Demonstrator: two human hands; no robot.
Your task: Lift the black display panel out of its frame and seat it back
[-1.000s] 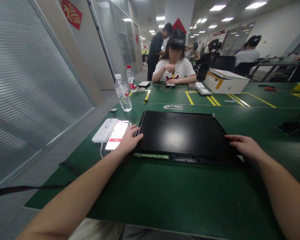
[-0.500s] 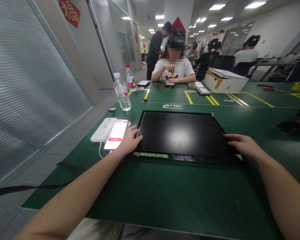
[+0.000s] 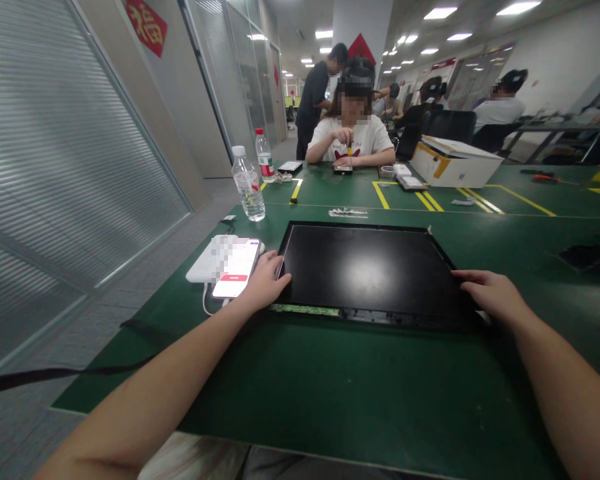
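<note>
A black LCD screen panel (image 3: 365,267) lies face up on the green table (image 3: 330,387), with a strip of green circuit board (image 3: 305,311) along its near edge. My left hand (image 3: 266,283) grips the panel's left edge, thumb over the front and fingers along the side. On the opposite edge, my right hand (image 3: 495,292) pinches the panel between thumb and fingers. Just left of my left hand, a lit phone (image 3: 237,267) leans on a white box-like device (image 3: 205,261) and has a white cable plugged in.
Two water bottles, one with a white cap (image 3: 250,187) and one with a red cap (image 3: 265,157), stand at the far left. Across the table a person (image 3: 350,137) works with a screwdriver on a small device. A white box (image 3: 455,163) sits at the back right. Black straps (image 3: 593,253) lie far right.
The whole view has shifted slightly, so everything appears a little further right. Both hands keep their hold on the panel's sides, and the panel stays in place on the table.
</note>
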